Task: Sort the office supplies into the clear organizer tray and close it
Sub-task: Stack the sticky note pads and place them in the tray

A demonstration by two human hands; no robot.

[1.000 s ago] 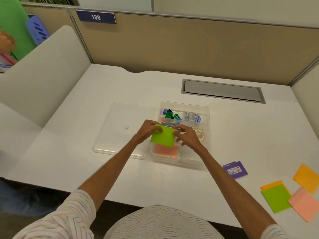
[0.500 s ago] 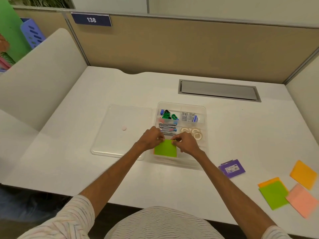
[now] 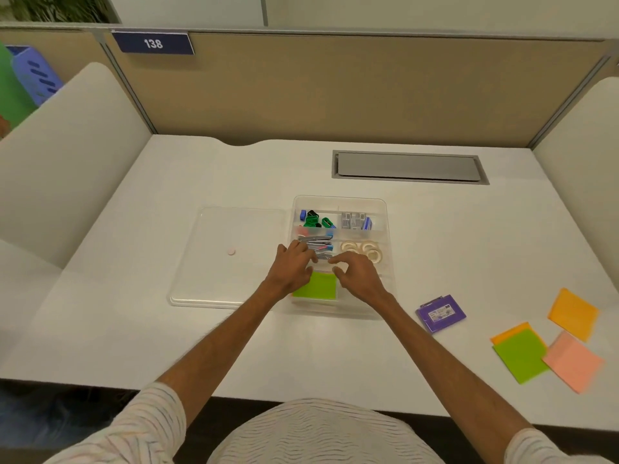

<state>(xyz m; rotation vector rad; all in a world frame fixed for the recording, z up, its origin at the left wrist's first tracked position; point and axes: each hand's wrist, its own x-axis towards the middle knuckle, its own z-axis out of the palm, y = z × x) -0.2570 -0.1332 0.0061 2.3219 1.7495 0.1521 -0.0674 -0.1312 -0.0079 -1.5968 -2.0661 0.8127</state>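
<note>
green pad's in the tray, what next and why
Probably reach the right hand to the purple pack, the nearest loose item: the green pad already lies in the tray, that hand holds nothing, and the pack and coloured pads sit outside it.

The bench [image 3: 469, 246] is white, and the clear organizer tray [image 3: 388, 229] shows a bright green sticky pad [image 3: 318, 286] and green and black clips [image 3: 316, 219]. The small box [image 3: 440, 313] is purple, and the loose pads are orange [image 3: 573, 313], green [image 3: 521, 356] and pink [image 3: 573, 361]. The sleeve [image 3: 144, 426] is pale with thin dark stripes
</note>
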